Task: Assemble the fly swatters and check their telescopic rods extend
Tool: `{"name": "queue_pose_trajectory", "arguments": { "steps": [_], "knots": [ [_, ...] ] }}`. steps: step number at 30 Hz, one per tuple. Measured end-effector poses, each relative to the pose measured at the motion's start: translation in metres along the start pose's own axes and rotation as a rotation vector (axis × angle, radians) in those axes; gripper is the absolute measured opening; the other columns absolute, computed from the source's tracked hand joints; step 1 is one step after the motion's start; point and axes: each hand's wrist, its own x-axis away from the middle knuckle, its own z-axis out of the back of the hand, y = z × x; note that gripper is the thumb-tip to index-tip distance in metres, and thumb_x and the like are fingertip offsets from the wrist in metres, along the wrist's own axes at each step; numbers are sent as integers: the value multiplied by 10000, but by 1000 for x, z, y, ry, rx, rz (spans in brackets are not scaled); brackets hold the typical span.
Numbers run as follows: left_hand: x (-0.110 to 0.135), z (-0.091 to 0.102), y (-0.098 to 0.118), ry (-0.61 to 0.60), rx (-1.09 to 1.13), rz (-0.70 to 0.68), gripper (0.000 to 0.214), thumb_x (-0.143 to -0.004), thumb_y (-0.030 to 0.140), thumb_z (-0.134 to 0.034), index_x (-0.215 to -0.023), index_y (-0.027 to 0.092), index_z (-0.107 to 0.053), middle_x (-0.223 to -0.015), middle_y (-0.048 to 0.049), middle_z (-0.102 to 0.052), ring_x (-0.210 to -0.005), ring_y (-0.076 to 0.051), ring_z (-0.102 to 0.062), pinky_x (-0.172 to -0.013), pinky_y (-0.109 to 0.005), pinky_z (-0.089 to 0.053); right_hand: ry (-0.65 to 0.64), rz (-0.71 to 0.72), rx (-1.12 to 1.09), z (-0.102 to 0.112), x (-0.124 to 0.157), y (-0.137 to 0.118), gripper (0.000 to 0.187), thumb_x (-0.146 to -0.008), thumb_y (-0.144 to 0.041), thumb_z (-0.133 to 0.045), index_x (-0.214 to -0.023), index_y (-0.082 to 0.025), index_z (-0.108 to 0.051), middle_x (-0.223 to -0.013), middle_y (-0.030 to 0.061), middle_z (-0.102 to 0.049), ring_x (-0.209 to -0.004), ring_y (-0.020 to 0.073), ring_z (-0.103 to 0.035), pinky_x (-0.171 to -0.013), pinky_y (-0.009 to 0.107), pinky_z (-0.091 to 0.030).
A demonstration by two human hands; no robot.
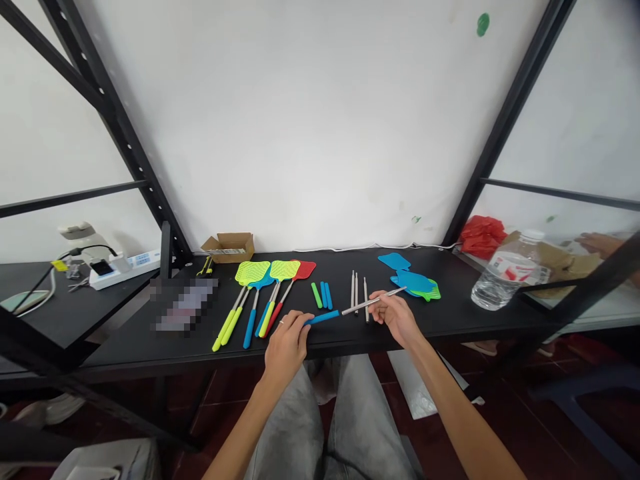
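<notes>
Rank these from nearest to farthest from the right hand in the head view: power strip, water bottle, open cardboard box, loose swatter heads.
From the right hand:
1. Loose swatter heads, just beyond it, slightly right.
2. Water bottle, farther right.
3. Open cardboard box, back left.
4. Power strip, far left.

No lettering can be read; the bottle label (pixel 515 268) is blurred.

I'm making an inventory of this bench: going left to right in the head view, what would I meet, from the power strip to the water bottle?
White power strip, mesh-headed swatters, green tube, two loose blue tubes, three loose silver rods, flat blue pieces, water bottle.
</notes>
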Motion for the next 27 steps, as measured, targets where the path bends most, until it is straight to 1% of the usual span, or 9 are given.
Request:
{"name": "queue_pose_trajectory", "arguments": {
  "steps": [3, 9, 20, 24, 27],
  "knots": [
    [0, 0, 0, -1, -7, 4, 273, -993, 256, -374, -1149, 254, -597, -1097, -56, -607, -1052, -205, -585, -899, -327, -488, -6, -8, 4, 1, -1, 2, 319, -845, -464, -606, -916, -162, -680, -744, 88, -715, -562, 152, -563, -498, 265, -352],
    [0, -2, -2, -5, -23, -9, 269, -992, 239, -383, -1148, 242, -602, -1084, -53, -610, -1025, -195, -589, -883, -317, -490, -18, -15, 77, -1, -1, 1, 335, -850, -474, -618, -929, -155, -686, -779, 105, -732, -569, 147, -566, -503, 263, -355],
    [0, -3, -5, 1, -36, -31, 292, -980, 207, -390, -1140, 256, -630, -1064, -55, -604, -967, -191, -592, -836, -311, -494, -58, 16, 99, 4, -2, 7, 332, -878, -468, -603, -957, -157, -689, -791, 107, -733, -585, 142, -570, -503, 259, -357],
    [1, -3, -5, 3, -39, -28, 290, -976, 209, -399, -1132, 258, -639, -1062, -55, -603, -971, -193, -596, -837, -310, -494, -77, 25, 125, 4, -2, 7, 336, -872, -473, -608, -940, -155, -692, -792, 106, -731, -587, 139, -562, -495, 258, -349],
    [1, -3, -6, 10, -35, -29, 289, -974, 210, -402, -1119, 255, -647, -1057, -57, -609, -975, -194, -601, -844, -307, -495, -100, 32, 152, 5, -2, 8, 337, -879, -461, -605, -970, -152, -704, -810, 112, -734, -604, 142, -566, -508, 261, -359]
  ]
}}
